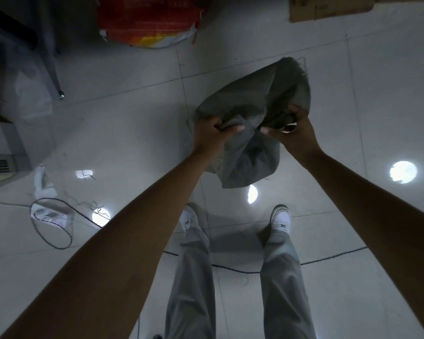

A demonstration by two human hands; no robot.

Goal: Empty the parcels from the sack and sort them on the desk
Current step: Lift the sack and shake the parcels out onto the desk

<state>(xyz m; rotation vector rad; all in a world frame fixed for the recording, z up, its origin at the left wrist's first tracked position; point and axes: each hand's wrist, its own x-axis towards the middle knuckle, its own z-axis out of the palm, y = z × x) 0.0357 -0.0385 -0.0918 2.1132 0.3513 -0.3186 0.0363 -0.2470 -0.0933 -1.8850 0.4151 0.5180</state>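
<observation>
Both the left hand [212, 133] and right hand [289, 129] clench bunched cloth of the grey sack [255, 99], held above the floor [132, 106], its length running away from the person, seemingly limp.

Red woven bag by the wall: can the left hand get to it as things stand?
Probably not yet. The left hand and right hand both grip the grey sack; the red woven bag lies farther off across bare floor.

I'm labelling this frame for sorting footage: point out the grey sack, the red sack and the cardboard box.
grey sack [260, 99]: head view, on its upper cloth panel.
red sack [152, 18]: head view, on its red printed face.
cardboard box [328, 8]: head view, on its brown side.
</observation>
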